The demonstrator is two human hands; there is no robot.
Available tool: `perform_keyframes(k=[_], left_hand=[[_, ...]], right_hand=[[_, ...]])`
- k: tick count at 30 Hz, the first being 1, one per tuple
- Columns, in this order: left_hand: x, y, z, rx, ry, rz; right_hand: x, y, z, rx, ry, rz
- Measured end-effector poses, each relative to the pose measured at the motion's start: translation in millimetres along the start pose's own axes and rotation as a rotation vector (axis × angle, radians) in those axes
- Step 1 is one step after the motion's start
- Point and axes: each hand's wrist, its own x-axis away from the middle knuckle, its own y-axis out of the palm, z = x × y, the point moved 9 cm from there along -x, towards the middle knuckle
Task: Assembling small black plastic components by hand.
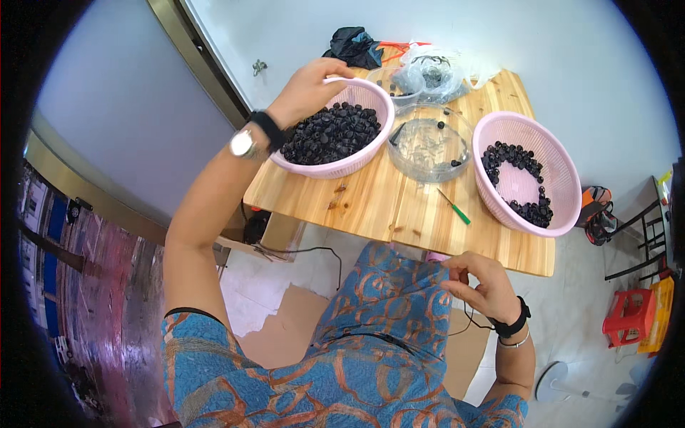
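Note:
My left hand (314, 84) is at the far rim of a pink plastic basket (360, 158), its fingers curled over the edge. That basket is heaped with small black round parts (332, 135). Low on the right, my right hand (485, 282) is closed in a pinch beside the edge of my blue patterned garment (399, 285); what sits between the fingertips is too small to make out. A second pink basket (567, 167), on the right of the table, has a loose ring of similar black parts (535, 211) inside.
Between the baskets stands a round clear tub (421, 171) with a few black parts. A green-handled screwdriver (460, 212) lies on the wooden table (371, 207). Clear plastic bags (435, 75) and a black bag (353, 48) sit at the back. A red stool (628, 317) stands right.

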Motion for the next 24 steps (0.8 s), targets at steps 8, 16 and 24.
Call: perform_keyframes(k=[8, 16, 24], left_hand=[[-127.2, 130.7, -63.4, -0.718, -0.008, -0.481], [-147.5, 213.6, -101.6, -0.743, 0.055, -0.727], [-142.7, 232.0, -102.6, -0.715, 0.097, -0.813]], right_hand=[[-8.2, 1.9, -1.9, 0.089, -0.028, -0.141], [7.8, 0.7, 20.3, 0.091, 0.065, -0.225], [2.8, 3.0, 48.9, 0.079, 0.102, -0.244]])
